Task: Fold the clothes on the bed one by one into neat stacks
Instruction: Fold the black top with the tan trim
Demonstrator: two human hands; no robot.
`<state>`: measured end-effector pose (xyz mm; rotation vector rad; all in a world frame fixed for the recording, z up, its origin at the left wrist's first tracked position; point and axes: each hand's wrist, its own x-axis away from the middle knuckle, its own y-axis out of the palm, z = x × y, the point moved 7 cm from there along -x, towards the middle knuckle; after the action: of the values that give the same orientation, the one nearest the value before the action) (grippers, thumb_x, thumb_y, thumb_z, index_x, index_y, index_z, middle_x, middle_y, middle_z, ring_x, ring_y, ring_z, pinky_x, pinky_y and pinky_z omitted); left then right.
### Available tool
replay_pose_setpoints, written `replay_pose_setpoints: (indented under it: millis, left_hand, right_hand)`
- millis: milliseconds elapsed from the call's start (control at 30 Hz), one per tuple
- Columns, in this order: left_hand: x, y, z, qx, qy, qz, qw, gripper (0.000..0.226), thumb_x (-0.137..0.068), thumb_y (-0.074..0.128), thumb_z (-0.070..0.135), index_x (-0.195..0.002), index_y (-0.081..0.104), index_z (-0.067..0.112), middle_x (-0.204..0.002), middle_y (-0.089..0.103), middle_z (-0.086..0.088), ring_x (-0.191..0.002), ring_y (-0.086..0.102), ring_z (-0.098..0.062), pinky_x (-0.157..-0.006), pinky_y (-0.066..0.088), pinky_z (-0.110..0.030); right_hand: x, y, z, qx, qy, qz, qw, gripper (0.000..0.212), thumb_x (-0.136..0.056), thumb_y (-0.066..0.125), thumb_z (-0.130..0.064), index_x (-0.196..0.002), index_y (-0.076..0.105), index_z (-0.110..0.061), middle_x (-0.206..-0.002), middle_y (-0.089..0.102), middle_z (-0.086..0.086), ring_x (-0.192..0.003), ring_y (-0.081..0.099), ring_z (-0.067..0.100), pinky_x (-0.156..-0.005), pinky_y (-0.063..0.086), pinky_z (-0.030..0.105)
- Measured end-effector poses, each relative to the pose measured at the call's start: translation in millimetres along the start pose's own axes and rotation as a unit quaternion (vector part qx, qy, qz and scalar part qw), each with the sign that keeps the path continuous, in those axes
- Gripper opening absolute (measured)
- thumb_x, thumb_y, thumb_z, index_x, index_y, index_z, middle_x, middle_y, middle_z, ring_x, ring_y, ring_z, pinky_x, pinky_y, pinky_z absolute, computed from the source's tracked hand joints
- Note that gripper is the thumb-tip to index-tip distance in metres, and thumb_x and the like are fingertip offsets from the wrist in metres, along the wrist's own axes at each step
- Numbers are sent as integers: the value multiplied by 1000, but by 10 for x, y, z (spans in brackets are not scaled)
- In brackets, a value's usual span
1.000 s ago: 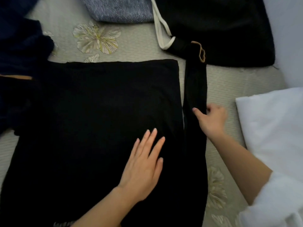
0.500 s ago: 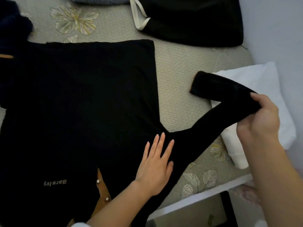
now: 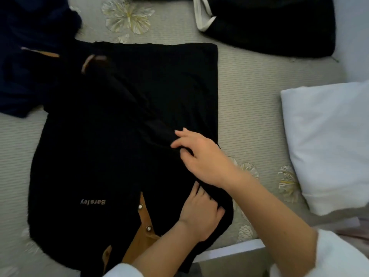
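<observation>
— Where is the black shirt (image 3: 119, 156)?
— Spread flat on the bed (image 3: 249, 96), front up, with its lettering and tan placket (image 3: 143, 222) nearest the person. One sleeve (image 3: 129, 100) lies slantwise across the shirt's body.
— The left grip (image 3: 201, 214)?
— At the shirt's near right shoulder, fingers curled into a fold of its cloth.
— The right grip (image 3: 203, 156)?
— On that sleeve's upper end, fingers bent. Pinching or only resting, I cannot tell.
— Around the shirt?
— A white pillow (image 3: 329, 146) to its right, a black garment with a white cord (image 3: 269, 27) beyond its hem, and navy clothing (image 3: 30, 66) at its far left corner.
</observation>
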<state>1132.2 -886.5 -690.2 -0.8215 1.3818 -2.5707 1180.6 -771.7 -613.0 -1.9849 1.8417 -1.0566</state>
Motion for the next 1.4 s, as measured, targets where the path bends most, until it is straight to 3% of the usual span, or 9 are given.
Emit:
replay_pose_setpoints:
  millis: [100,233,333,467,633,800,967,1133,1400]
  left_hand:
    - [96,6,-18,-28,29,-3,999,54,-101,21,39,-146,32,11,-153,32,-11,-145,15,-25,-111,-19,-41]
    - [383,-239,-161,52,117,91,988,39,-87,44,25,-121,64,20,-126,61,0,-121,54,-16,-110,37,-37]
    - [456,-577,-741,190,16,216,958,31,-81,47,14,-98,72,17,-106,67,2,-98,62,-11,-86,51,-26]
    - [497,-846,-1957,400,-325,344,785,22,-89,54,7,-106,66,13,-96,67,-4,-88,64,-19,-86,51,-29]
    - [208,-1197,-2770,518,-440,375,631,41,-90,58,36,-117,57,6,-87,63,-4,-58,58,-11,-49,48,-23]
    - [120,-1833,-3042,358,-482,408,688,30,-83,60,32,-59,46,19,-67,57,-6,-60,53,-18,-59,50,-33]
    - [-83,-2542,-2859,201,-368,473,775,43,-79,50,39,-51,33,11,-48,28,0,-46,27,-13,-58,25,-31]
    - [-381,-2370,-2873,246,-406,359,803,43,-92,39,48,-108,65,19,-113,59,-6,-120,44,-32,-100,30,-32]
    - [-336,-1891,-3077,351,-423,331,767,71,-85,61,45,-145,30,26,-141,42,-9,-120,51,-25,-101,44,-38]
  right_hand:
    - [159,0,447,60,100,27,993,33,-93,47,-9,-120,64,-17,-135,56,0,-130,44,14,-104,28,19]
    - [320,58,769,138,126,9,982,34,-88,60,-15,-122,62,-14,-134,54,-1,-128,43,17,-108,33,31]
    - [347,119,761,189,94,32,977,37,-80,70,-21,-116,63,-13,-125,57,1,-121,47,21,-100,40,39]
    - [356,133,631,211,43,84,973,17,-72,74,-16,-85,63,-14,-90,58,-2,-92,53,22,-84,38,35]
    - [522,198,395,285,-134,61,947,10,-71,61,-14,-73,52,-16,-70,48,-2,-67,50,20,-71,38,33]
    - [636,340,426,330,-189,-24,925,19,-66,74,-14,-80,62,-16,-70,52,-1,-61,52,18,-59,43,31]
    - [582,302,496,320,-178,-12,930,19,-67,74,-14,-80,61,-15,-69,52,-1,-61,51,18,-59,42,31]
    - [540,234,585,298,-154,23,942,14,-71,71,-15,-74,58,-15,-67,52,-2,-59,51,17,-58,43,31]
    - [465,165,634,241,-103,67,963,15,-77,66,-24,-70,56,-15,-62,50,-5,-56,50,14,-55,43,29]
